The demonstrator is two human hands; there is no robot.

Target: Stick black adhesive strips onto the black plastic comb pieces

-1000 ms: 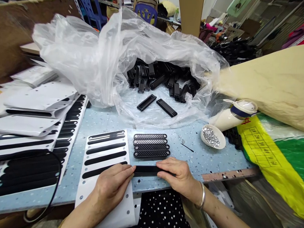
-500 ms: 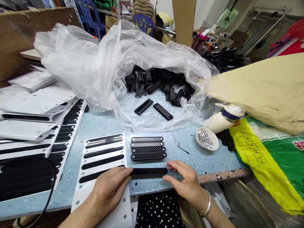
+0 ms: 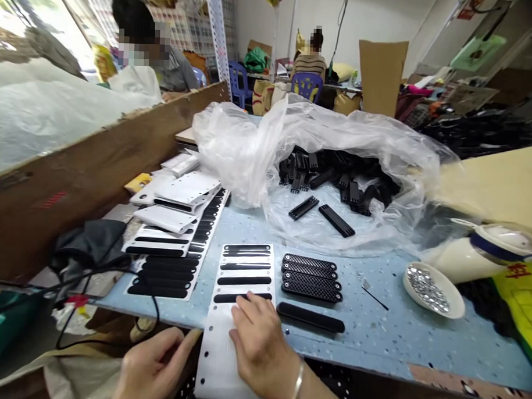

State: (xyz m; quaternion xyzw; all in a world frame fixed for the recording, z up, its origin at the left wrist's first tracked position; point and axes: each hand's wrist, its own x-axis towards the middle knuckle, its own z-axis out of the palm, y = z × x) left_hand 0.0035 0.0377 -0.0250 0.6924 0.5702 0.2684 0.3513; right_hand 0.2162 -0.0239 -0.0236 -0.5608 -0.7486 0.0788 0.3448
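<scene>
- the white backing sheet (image 3: 240,315) with black strips lies at the counter's (image 3: 374,337) near edge, overhanging it.
- your right hand (image 3: 258,345) rests flat and open on the sheet, fingertips at its lowest strip, gripping nothing.
- your left hand (image 3: 153,367) hovers loosely open by the sheet's left edge, empty.
- a loose black strip (image 3: 311,317) lies just right, below four mesh pieces (image 3: 311,277).

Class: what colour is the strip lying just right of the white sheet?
Black strip, head view.
</scene>
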